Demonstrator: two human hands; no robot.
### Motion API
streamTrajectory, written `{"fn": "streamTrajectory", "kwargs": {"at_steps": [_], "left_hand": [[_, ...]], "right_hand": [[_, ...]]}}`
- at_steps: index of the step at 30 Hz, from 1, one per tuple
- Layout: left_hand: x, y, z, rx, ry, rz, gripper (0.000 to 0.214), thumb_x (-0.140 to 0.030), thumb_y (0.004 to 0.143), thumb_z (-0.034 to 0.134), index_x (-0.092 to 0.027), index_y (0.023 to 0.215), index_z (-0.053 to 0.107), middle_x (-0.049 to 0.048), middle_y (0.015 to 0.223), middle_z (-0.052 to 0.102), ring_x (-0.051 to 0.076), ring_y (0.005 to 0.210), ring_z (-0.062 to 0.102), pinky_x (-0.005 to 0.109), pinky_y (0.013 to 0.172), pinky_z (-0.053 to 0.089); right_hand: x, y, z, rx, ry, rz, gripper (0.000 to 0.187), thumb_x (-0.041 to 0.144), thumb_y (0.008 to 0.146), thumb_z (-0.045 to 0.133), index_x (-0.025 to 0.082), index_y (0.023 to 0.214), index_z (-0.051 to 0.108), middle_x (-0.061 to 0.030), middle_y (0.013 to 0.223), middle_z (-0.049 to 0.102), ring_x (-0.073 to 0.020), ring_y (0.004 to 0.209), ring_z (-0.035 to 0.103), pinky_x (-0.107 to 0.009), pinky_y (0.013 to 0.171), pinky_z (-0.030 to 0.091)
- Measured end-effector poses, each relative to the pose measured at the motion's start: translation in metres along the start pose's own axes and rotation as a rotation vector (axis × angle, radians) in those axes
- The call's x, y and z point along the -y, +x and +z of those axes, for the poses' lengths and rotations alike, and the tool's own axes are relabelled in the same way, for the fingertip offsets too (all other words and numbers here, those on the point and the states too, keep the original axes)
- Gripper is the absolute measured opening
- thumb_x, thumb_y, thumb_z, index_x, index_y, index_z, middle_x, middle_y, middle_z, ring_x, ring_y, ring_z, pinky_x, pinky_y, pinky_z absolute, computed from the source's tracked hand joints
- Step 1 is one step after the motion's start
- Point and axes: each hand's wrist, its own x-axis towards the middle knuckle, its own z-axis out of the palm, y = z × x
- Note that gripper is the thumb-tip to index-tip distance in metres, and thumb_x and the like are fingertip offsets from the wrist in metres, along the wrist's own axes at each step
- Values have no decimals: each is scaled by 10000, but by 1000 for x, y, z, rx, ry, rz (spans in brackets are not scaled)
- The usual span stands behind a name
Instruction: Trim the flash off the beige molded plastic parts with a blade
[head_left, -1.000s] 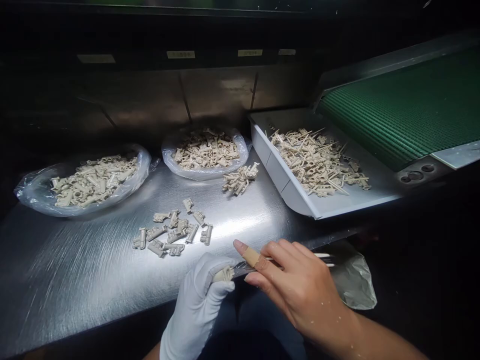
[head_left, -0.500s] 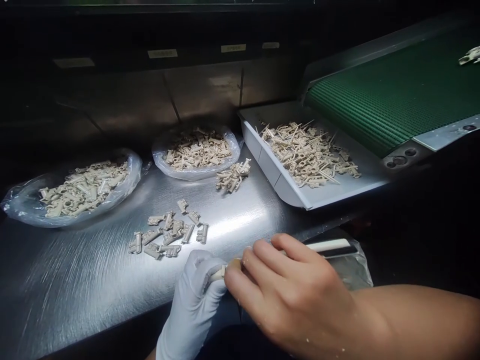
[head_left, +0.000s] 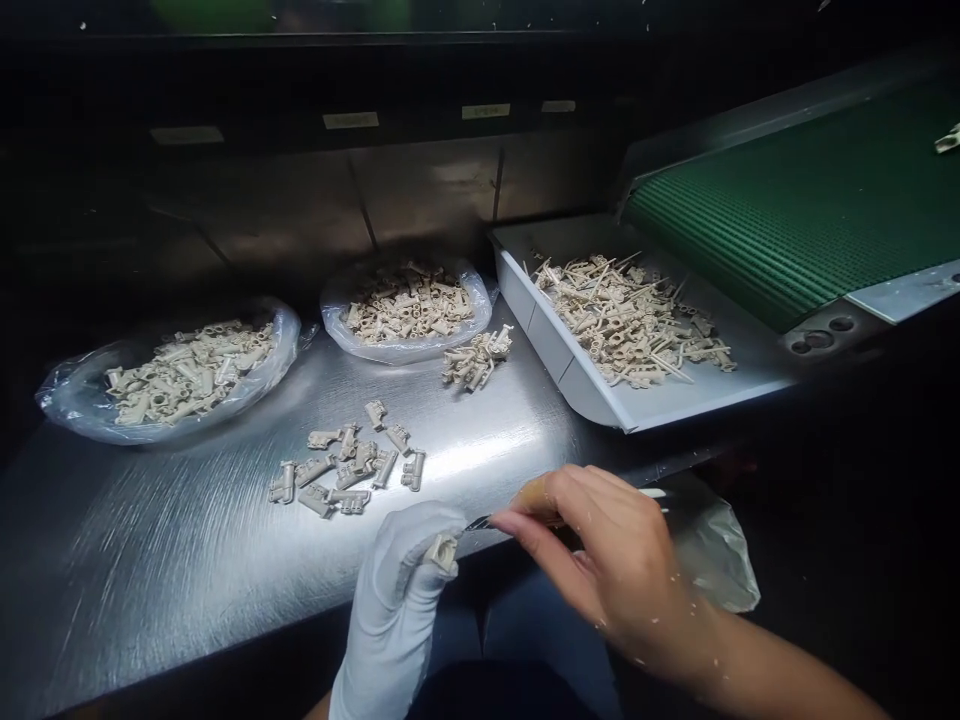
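My left hand, in a white fabric glove, grips a small beige moulded plastic part between its fingers. My right hand, bare with a tan-coloured strip on one finger, holds a slim trimming knife. Its metal blade points left, with the tip close to the beige part, and I cannot tell whether they touch. A white handle end shows beyond my right fingers. A loose group of similar beige parts lies on the steel table, ahead of my left hand.
A brushed steel table runs across the view. Two plastic bags hold piles of beige parts, with a small heap nearby. A grey tray holds parts on thin runners, below a green conveyor belt.
My right hand has drawn back to the right, uncovering the part and blade it hid half a second ago. A beige part now shows on the green belt, absent one second ago.
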Motion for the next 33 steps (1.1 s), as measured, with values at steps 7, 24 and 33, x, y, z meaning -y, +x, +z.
{"fn": "streamTrajectory", "kwargs": {"at_steps": [7,24,33], "left_hand": [[0,-2,1,54,-142,-137,272,-253,1034,599,-405,1215,733,-43,1235,748,179,1150,686,291,1065,503],[-2,1,-5,86,-169,-166,249,-257,1016,625,-384,1188,752,-27,1249,752,186,1165,693,285,1059,530],[-10,8,-8,178,-230,-163,204,-291,1034,595,-337,1103,782,-6,1198,749,188,1125,693,276,1044,513]], "right_hand": [[-10,-18,31,-70,328,177,123,203,1004,676,214,885,644,17,761,686,-149,671,661,-256,641,512],[-10,-19,31,-128,231,36,110,117,973,681,212,932,643,-13,784,716,-175,669,658,-309,631,513],[-8,-14,22,-8,289,16,127,126,986,679,204,896,634,4,745,700,-155,649,649,-280,615,497]]}}
